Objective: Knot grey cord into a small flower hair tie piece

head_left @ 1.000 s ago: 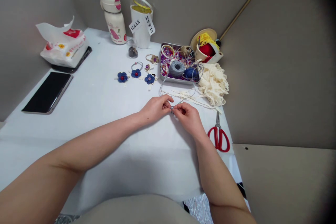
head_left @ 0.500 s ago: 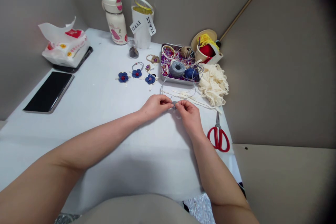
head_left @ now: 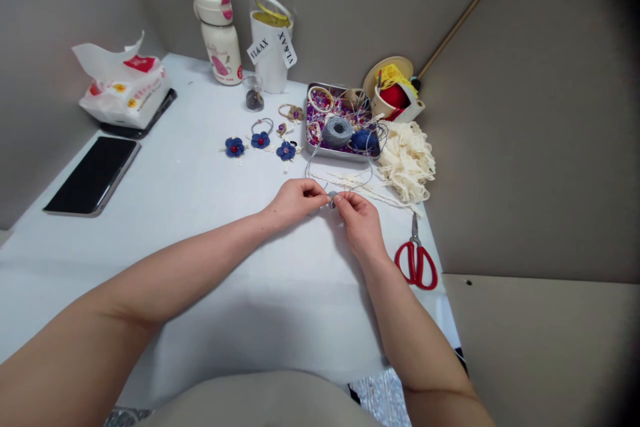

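Note:
My left hand (head_left: 301, 199) and my right hand (head_left: 359, 215) meet over the table, each closed in a pinch on a small piece of grey-blue cord work (head_left: 332, 199). Its exact shape is mostly covered by my fingertips. Thin grey cord (head_left: 371, 177) loops from there toward the metal tray (head_left: 345, 156). In the tray lie a grey cord spool (head_left: 338, 131), a blue cord ball (head_left: 363, 140) and many purple and red beads. Cream lace strips (head_left: 373, 192) lie just beyond my right hand.
Red-handled scissors (head_left: 416, 260) lie right of my right wrist, below bunched cream lace (head_left: 409, 160). Blue flower pieces (head_left: 235, 147) sit left of the tray. A bottle (head_left: 220, 47), a tissue pack (head_left: 127, 93) and a phone (head_left: 93, 175) stand or lie farther left.
Almost nothing differs. Both hands keep their pinch on the cord piece, with only a very slight shift of the fingers.

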`<state>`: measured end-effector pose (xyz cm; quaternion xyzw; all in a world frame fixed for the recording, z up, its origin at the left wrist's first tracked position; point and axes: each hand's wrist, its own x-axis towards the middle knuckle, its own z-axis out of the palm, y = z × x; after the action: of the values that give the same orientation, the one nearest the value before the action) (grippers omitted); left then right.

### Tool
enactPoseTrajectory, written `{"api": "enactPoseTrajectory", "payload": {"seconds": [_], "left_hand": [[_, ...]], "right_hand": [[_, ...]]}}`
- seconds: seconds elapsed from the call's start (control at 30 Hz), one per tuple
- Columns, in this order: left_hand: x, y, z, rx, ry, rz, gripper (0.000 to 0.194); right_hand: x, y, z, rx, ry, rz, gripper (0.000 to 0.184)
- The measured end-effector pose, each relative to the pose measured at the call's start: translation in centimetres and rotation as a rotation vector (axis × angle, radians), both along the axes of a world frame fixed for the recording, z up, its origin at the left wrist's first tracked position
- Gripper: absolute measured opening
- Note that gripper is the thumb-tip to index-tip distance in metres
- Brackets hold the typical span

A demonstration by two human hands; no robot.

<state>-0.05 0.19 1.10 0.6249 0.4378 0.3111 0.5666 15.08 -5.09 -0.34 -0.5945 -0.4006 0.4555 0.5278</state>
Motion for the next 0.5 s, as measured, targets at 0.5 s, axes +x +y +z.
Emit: {"api": "enactPoseTrajectory", "payload": {"seconds": [0.5], "left_hand": [[0.05, 0.23, -0.84, -0.126, -0.148, -0.032, 0.019]], "right_hand": [[-0.08, -0.29, 0.33, 0.012, -0.004, -0.012, 0.018]]}}
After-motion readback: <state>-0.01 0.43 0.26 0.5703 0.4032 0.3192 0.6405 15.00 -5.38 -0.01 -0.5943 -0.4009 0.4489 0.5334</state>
